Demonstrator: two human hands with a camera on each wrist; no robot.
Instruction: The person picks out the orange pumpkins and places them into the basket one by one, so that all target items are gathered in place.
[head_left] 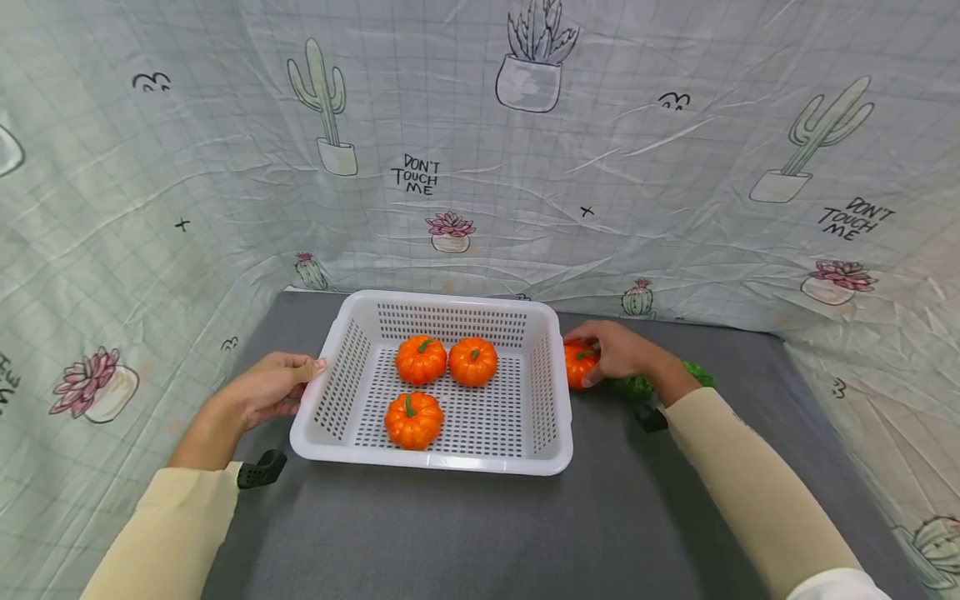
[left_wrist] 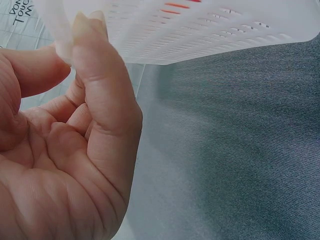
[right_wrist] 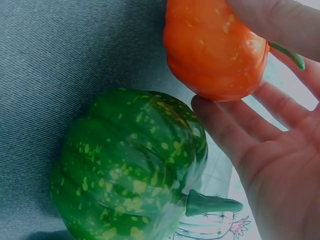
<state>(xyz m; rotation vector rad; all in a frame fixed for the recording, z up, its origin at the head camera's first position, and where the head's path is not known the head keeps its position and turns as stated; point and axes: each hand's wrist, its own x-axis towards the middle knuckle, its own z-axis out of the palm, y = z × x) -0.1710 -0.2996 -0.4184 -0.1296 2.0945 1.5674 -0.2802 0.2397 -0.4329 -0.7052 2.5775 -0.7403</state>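
My left hand (head_left: pixel 268 390) pinches the left rim of a white plastic basket (head_left: pixel 431 462) between thumb and fingers; the left wrist view shows the wall's edge between them. Off the basket's right side, my right hand (head_left: pixel 621 350) grips a small orange pumpkin (right_wrist: pixel 215 55) with a green stem, thumb on one side and fingers on the other. Close beside that pumpkin lies a larger green pumpkin (right_wrist: pixel 130 165) with yellow speckles, partly covered by the right wrist in the head view. Inside the basket sit three orange pumpkins, two at the back and one at the front (head_left: pixel 414 421).
A dark grey tabletop (head_left: pixel 420 533) lies under everything. Light cloth with cactus drawings (head_left: pixel 480 167) hangs behind and at both sides, meeting the table's back edge just beyond the basket.
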